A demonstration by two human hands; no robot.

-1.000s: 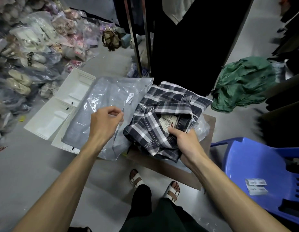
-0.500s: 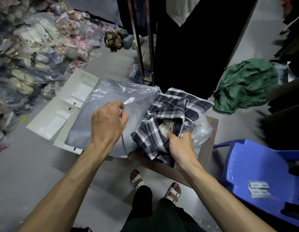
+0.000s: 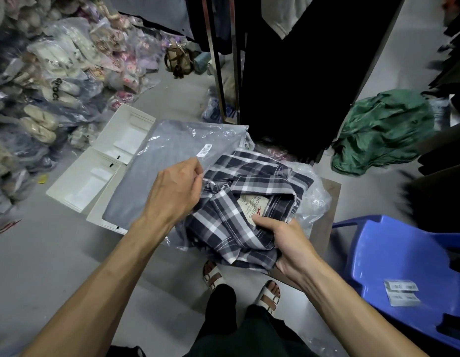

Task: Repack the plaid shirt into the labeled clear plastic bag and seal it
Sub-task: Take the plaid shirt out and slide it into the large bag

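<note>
The plaid shirt lies bunched on a brown board, held low over the floor in front of the person. The right hand has its grip clamped on the shirt's near edge, thumb beside the collar label. The left hand has its grip pinched together on the edge of the clear plastic bag, just left of the shirt. The bag carries a barcode sticker and overlaps white trays. A blue plastic chair stands at right.
</note>
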